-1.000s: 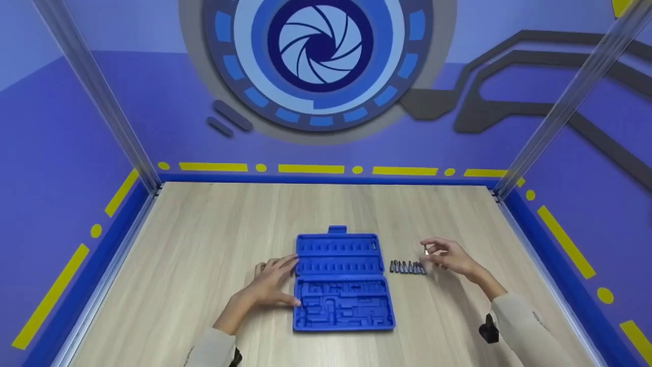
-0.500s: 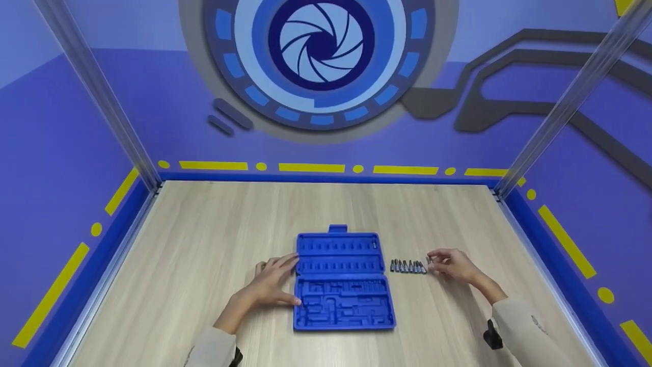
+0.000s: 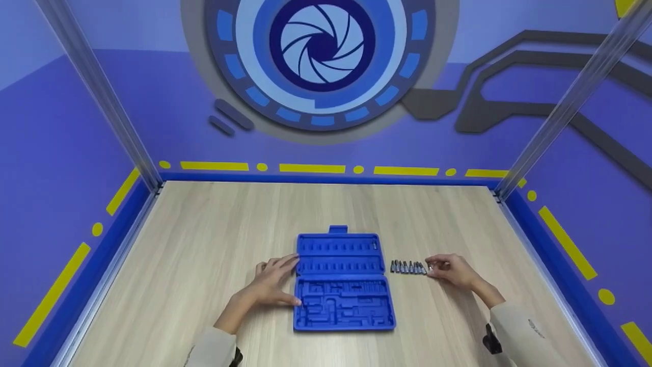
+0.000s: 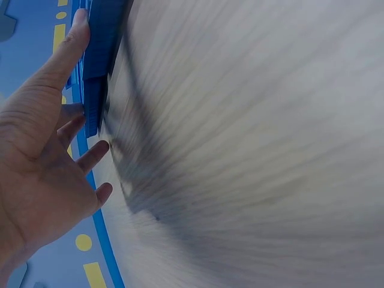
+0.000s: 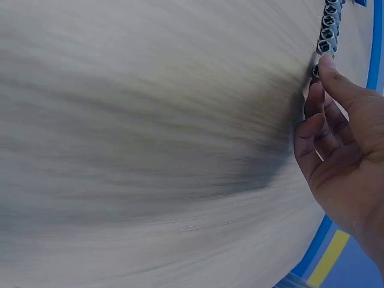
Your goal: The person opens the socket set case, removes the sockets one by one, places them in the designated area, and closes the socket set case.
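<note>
An open blue plastic tool case (image 3: 359,300) lies flat with its moulded recesses facing up; one small metal piece (image 3: 375,245) sits in its far right slot. My left hand (image 3: 270,286) rests against the case's left side, thumb and fingertips touching the edge. At the right end of a row of several bit sockets (image 3: 407,267), my right hand (image 3: 457,271) pinches another bit socket (image 5: 315,71) between thumb and fingers. Its round end shows in the right wrist view; the fingers hide most of it. The row's sockets stand close together, and the end one leans slightly.
The pale wooden table (image 3: 229,219) is bounded by blue walls (image 3: 326,148) at the back and sides. Metal posts (image 3: 570,97) rise at both back corners. A latch tab (image 3: 338,229) juts from the case's far edge.
My right hand has come down and toward me with the pinched bit socket, from above the table to the row's right end. The left hand and the case have stayed in place.
</note>
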The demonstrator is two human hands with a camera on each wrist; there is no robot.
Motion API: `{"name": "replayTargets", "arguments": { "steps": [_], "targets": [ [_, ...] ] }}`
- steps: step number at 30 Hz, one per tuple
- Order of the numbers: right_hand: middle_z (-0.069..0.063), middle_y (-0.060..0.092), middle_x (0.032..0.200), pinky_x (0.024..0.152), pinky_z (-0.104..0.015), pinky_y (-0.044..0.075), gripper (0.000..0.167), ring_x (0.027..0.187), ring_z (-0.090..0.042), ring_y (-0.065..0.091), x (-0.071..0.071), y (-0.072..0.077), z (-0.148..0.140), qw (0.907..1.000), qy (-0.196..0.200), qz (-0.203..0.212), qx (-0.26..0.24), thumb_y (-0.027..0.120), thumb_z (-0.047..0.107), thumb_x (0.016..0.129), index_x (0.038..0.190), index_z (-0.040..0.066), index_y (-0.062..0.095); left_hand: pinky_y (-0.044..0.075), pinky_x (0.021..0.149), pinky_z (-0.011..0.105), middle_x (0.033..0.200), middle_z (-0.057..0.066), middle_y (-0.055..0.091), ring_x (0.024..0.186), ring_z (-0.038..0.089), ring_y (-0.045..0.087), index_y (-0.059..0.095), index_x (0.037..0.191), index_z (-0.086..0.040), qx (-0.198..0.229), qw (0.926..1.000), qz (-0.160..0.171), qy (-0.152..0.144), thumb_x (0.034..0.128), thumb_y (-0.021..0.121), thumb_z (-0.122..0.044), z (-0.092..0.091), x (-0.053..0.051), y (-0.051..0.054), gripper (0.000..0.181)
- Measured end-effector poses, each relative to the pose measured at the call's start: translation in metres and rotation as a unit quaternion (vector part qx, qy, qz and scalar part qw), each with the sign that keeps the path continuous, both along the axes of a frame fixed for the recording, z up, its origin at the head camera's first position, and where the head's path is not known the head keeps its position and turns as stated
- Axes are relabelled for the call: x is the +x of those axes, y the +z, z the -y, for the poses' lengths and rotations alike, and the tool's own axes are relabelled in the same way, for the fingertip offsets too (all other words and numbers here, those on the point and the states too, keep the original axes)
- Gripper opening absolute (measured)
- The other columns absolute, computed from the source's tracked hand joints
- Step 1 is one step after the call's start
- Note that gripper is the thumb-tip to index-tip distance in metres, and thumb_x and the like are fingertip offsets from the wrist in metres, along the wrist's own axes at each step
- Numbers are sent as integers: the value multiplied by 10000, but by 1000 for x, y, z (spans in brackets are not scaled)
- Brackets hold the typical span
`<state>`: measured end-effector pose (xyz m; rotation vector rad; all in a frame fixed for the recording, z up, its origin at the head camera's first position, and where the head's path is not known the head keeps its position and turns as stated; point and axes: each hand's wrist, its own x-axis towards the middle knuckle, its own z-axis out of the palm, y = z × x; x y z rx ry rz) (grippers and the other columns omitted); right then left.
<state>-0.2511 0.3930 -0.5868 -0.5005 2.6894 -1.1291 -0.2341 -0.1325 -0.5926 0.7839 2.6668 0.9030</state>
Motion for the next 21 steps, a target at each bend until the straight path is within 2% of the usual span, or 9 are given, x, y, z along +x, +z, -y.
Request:
{"name": "replayTargets", "arguments": {
  "steps": [9,14,21],
  "targets": [
    [-228,712,961,590,-181,488,396,747,-41,585,2,2,-2,9993,-101,316,-160,682,30,955,1281,-175,592,235,1079,703,1662,124,331,1429,406,362,361,1578,-45,-94,9999,23,50,705,903,-494,0,0,-1,1121],
    [-256,728,1000,624,-189,516,346,814,-108,655,1,6,-4,9999,-57,125,55,657,28,965,1255,-157,617,222,1089,722,1658,133,335,1428,412,362,369,1573,-41,-65,10000,33,57,700,907,-491,0,0,-1,1120],
    [-269,698,988,572,-308,547,400,722,-204,655,-9,20,3,9991,-109,399,-102,646,79,987,1296,-164,575,198,1094,737,1667,154,309,1437,430,339,352,1577,-26,34,10000,89,-22,710,916,-448,0,0,0,1116]
  ]
}}
